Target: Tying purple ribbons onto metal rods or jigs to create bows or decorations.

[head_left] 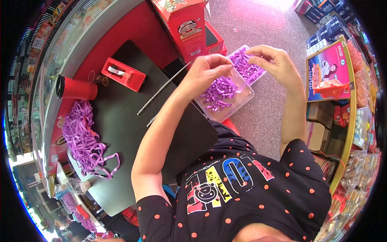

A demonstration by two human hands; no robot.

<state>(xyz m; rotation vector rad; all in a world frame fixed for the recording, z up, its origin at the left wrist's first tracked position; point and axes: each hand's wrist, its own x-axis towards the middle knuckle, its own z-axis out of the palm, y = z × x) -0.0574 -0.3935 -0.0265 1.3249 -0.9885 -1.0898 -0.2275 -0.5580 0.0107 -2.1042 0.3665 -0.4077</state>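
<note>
- Sitting curled in a clear rectangular plastic tub (243,102): narrow shiny purple ribbon pieces (219,94). Tub is in front of the person, just past the table edge.
- Beside the tub, on its far right: a whitish shallow plastic tray (259,77) with more purple ribbon strands (241,62).
- Left hand (203,73): above the tub, thumb and index drawn together near the tips. Can't tell if a strand is pinched there.
- Right hand (279,66): over the tray's right side, fingers bent, thumb toward the index. Can't tell if it grips ribbon. Hands apart from each other.
- Left of the tub: a matte black table (117,129). On it, a long thin silver metal rod (161,90), plus a red boxy plastic holder (131,77) with a pale insert.
- Table's left edge: a loose heap of long purple ribbon (82,133), below a red cylinder with a black end (80,88).
- Beyond the hands: a tall red cardboard box (189,36).
- Right: a gold-edged shelf unit (347,155), stocked.
</note>
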